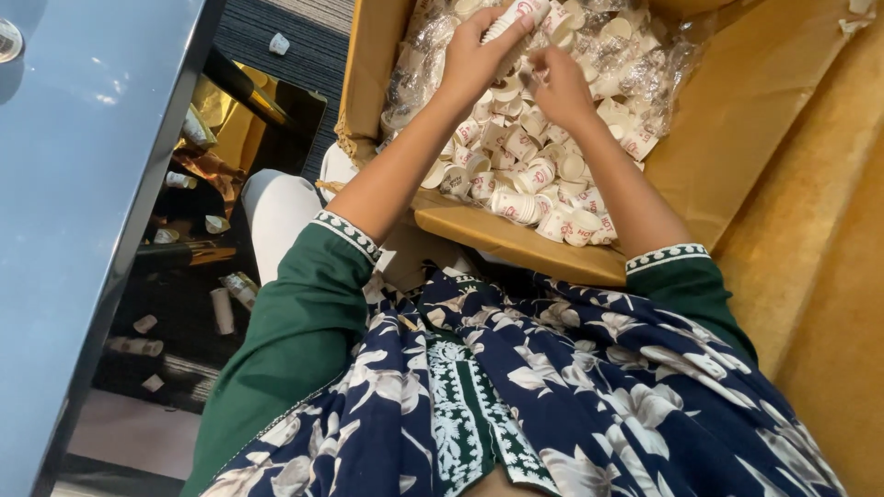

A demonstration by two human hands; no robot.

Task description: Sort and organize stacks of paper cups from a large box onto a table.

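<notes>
A short nested stack of small white paper cups with red print (516, 18) lies slanted in the left hand (474, 57), whose fingers are clenched around its lower part; the open rim end points up and to the right, over the far side of a large brown cardboard box (737, 101). The right hand (557, 85) is just beside the stack's lower end, its fingers pinched together there; whether they grip a single cup cannot be told, since the fingertips are hidden behind each other.

Beneath both hands the box is heaped with many loose small white paper cups of the same kind (534, 175), lying on their sides, upright and overturned, some nested in short stacks near the box's near edge. Crumpled clear plastic wrap (645, 55) lines the far part of the heap. The forearms come out of dark green sleeves with white-patterned cuffs (345, 235), over a navy garment with white flowers (589, 387).

To the left stands a glossy blue-grey tabletop (83, 184). Between it and the box, a few cups (221, 308) lie scattered on the dark floor.
</notes>
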